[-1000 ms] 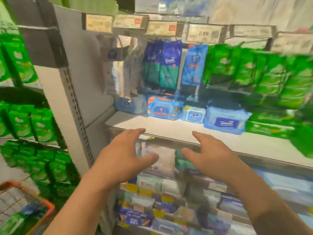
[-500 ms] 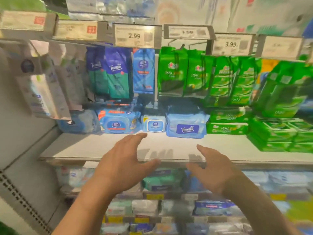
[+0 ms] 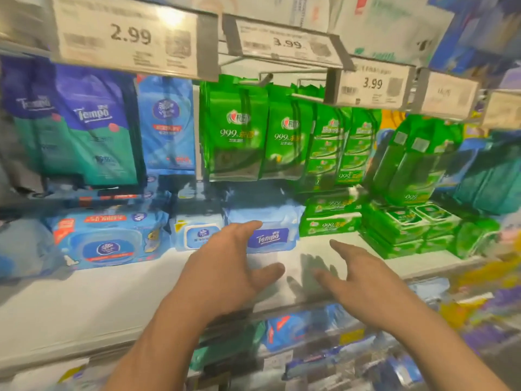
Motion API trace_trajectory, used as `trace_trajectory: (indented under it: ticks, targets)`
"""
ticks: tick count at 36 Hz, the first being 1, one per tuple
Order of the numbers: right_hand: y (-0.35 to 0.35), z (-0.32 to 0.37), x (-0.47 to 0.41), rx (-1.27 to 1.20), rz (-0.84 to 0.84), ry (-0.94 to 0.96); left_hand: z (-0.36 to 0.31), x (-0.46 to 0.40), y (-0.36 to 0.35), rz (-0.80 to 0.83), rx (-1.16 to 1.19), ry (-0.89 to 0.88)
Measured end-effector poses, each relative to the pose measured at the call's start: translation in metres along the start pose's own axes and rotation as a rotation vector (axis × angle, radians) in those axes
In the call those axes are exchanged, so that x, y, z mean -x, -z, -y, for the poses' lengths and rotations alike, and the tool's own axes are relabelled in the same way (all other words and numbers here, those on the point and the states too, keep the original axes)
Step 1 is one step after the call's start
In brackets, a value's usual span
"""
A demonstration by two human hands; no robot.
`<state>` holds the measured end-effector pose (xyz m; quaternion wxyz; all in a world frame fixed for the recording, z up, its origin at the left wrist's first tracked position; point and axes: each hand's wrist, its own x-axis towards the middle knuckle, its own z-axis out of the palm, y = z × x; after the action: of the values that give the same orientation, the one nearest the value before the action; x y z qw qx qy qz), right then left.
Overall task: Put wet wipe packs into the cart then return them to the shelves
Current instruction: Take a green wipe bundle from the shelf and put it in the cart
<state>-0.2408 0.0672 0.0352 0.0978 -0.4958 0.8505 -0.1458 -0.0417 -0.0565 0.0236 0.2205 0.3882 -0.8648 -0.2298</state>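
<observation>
both empty and spread, the left hand (image 3: 225, 266) and right hand (image 3: 363, 280) should bracket the tempo pack (image 3: 265, 232) at 12 o'clock on the shelf (image 3: 84, 306), gripping both ends squarely.

A white store shelf (image 3: 84, 300) stretches under and beyond my reach, brightly lit from overhead. Price tags (image 3: 129, 38) hang above it; another shelf edge (image 3: 282, 359) runs lower down, nearer me.

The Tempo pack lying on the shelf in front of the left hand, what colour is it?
Light blue, with a dark blue label: the Tempo pack shows in the head view.
</observation>
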Motion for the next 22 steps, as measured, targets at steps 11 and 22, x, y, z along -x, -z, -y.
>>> trace_trajectory:
  ticks: [11, 22]
  targets:
    - [0.018, -0.047, -0.038, -0.079, -0.060, -0.020, -0.028, -0.054, -0.040, 0.001, 0.030, -0.064]
    - [0.042, -0.131, -0.095, -0.117, -0.036, 0.081, -0.099, -0.099, -0.082, -0.036, 0.014, -0.023]
